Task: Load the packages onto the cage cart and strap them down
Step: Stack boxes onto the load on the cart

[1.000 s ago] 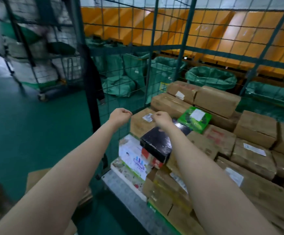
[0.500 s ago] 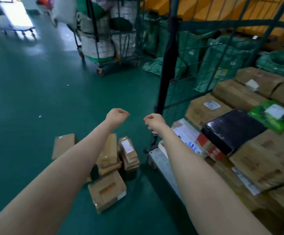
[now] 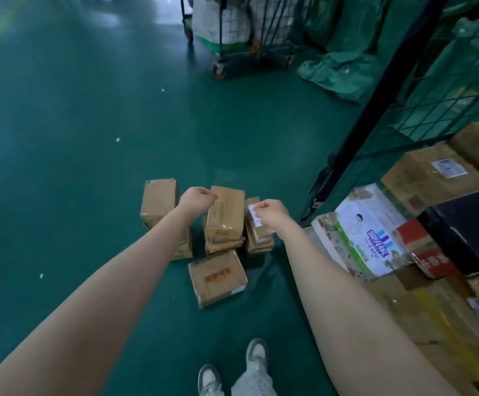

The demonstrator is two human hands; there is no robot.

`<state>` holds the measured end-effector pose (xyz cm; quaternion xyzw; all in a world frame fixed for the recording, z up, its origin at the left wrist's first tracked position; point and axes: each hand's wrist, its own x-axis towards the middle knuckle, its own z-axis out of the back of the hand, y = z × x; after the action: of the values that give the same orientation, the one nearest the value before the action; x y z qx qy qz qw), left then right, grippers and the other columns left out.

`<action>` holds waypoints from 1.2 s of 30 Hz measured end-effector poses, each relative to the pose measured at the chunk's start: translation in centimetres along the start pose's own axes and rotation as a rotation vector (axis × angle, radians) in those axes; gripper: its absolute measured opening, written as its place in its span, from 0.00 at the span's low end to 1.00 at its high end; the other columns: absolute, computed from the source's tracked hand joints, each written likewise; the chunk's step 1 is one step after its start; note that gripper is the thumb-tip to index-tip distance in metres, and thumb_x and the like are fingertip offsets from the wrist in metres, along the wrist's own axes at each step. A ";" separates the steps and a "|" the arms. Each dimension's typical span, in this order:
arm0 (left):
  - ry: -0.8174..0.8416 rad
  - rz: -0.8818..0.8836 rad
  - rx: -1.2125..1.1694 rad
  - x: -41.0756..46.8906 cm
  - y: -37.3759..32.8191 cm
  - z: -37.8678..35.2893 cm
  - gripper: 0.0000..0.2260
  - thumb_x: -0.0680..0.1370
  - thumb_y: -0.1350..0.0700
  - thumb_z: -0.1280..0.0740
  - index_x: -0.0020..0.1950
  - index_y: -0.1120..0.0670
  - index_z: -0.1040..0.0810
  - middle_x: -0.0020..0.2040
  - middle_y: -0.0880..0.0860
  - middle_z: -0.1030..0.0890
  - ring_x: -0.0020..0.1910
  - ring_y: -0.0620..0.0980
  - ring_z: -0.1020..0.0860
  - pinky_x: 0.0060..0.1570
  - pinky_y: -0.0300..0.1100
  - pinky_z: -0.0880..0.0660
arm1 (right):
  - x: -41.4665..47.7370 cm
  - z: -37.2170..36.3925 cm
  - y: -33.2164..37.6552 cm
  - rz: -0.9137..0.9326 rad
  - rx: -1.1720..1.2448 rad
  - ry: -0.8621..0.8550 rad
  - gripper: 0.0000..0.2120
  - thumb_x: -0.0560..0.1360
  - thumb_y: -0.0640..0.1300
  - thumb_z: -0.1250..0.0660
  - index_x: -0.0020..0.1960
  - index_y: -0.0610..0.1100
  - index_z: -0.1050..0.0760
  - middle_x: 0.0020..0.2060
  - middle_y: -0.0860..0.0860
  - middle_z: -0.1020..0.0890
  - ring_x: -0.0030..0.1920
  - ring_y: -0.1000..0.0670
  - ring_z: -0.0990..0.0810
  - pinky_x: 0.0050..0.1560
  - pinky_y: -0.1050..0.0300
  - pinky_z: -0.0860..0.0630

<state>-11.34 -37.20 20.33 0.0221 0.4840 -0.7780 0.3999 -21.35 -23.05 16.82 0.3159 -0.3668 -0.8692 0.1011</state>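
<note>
**A:** Start at the feet. What is nearest?

**B:** Two grey-and-white shoes and pale trouser legs on the green floor. Both bare forearms reach forward from the bottom corners.

**A:** And the hands?

**B:** The left hand and the right hand are each balled up, fingers curled into the palm and holding nothing. They hang apart from each other, above the parcels on the floor.

**A:** Which parcels?

**B:** A cluster of brown taped packages. Nearest is a flat box with orange print on top, too blurred to read. Behind it is a middle stack whose top box has lines of small dark print, also unreadable. To the left is a plain box, partly behind the left forearm. To the right is a narrower stack with a white label partly hidden by the right hand, its text illegible.

**A:** The cage cart?

**B:** The cage cart is on the right, with a dark corner post and green mesh wall. It is already loaded. At its near edge is a white pack with a child's picture and blue characters I cannot make out. A red box is just beside it, with a black box over that. Further back is a brown carton with a white shipping label, the print too small to read.

**A:** Farthest?

**B:** A second cart on casters, holding white sacks, and crumpled green bags on the floor beside it.
</note>
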 end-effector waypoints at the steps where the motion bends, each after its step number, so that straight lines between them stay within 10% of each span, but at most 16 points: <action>1: 0.002 0.021 0.006 0.3 0.6 -0.1 0.13 0.80 0.56 0.40 0.61 0.58 0.22 0.62 0.55 0.23 0.62 0.54 0.27 0.60 0.45 0.30 | 0.5 -0.5 -0.3 -0.009 0.007 0.010 0.10 0.77 0.39 0.45 0.48 0.42 0.25 0.43 0.47 0.27 0.42 0.48 0.29 0.37 0.59 0.32; 10: 0.015 0.239 0.006 6.8 8.3 -4.9 0.14 0.81 0.57 0.42 0.61 0.59 0.22 0.62 0.56 0.23 0.62 0.54 0.27 0.60 0.43 0.31 | 8.6 -6.2 -5.8 -0.117 -0.098 0.151 0.12 0.79 0.40 0.46 0.54 0.42 0.24 0.46 0.47 0.25 0.47 0.47 0.28 0.53 0.51 0.27; 15: 0.030 0.307 0.025 11.4 14.5 -7.6 0.13 0.80 0.57 0.40 0.59 0.57 0.20 0.63 0.54 0.23 0.64 0.54 0.27 0.61 0.43 0.31 | 13.9 -10.2 -10.7 -0.164 -0.128 0.170 0.11 0.76 0.36 0.44 0.49 0.35 0.24 0.42 0.44 0.26 0.43 0.48 0.30 0.39 0.57 0.34; 28: 0.051 0.568 0.006 22.8 38.0 -21.7 0.09 0.79 0.59 0.42 0.56 0.56 0.26 0.48 0.54 0.25 0.53 0.55 0.26 0.45 0.41 0.30 | 27.1 -25.3 -30.7 -0.329 -0.247 0.244 0.16 0.77 0.35 0.43 0.61 0.33 0.25 0.48 0.39 0.23 0.47 0.44 0.27 0.61 0.39 0.28; 36: 0.178 0.829 -0.009 24.9 47.9 -28.4 0.30 0.79 0.53 0.38 0.76 0.61 0.48 0.74 0.59 0.39 0.72 0.57 0.38 0.66 0.47 0.38 | 31.9 -31.5 -40.0 -0.462 -0.173 0.077 0.22 0.77 0.40 0.37 0.69 0.41 0.37 0.62 0.43 0.29 0.54 0.42 0.27 0.43 0.61 0.32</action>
<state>-7.47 -40.39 -40.46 0.2802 0.4700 -0.5444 0.6358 -24.35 -25.70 -43.11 0.4146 -0.2051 -0.8846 -0.0598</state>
